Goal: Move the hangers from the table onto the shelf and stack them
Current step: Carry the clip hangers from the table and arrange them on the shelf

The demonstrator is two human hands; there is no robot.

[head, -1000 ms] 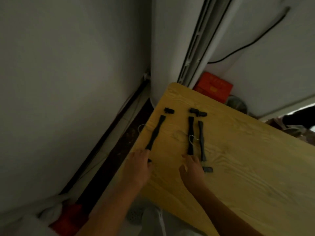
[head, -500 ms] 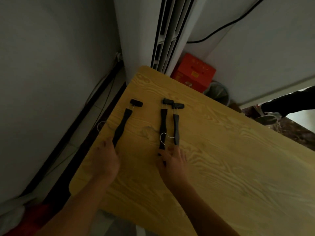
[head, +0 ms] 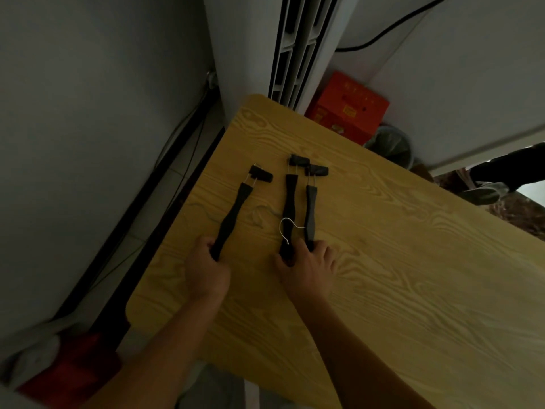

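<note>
Your left grip (head: 206,271) is closed round the near end of the left hanger (head: 233,215), fingers curled over the black bar close to the table's left edge. The bar lies flat on the table (head: 413,290) and runs away from you, its black clip (head: 261,175) at the far end. Your right grip (head: 306,265) pinches the near end of the middle hanger (head: 289,208) between thumb and forefinger, while the other fingers lie spread over the near end of the right hanger (head: 310,212); whether they hold that one you cannot tell from here. These two hangers lie side by side, nearly parallel and just apart, each with a clip at its far end, and the two clips touch or overlap. A thin pale wire hook (head: 287,228) curves across the middle hanger just beyond your right thumb. All three hangers are on the wood-grain table, in its far left part. Past the table's far corner stands a tall white air-conditioner unit (head: 295,39), with a red box (head: 351,110) on the floor beside it.
</note>
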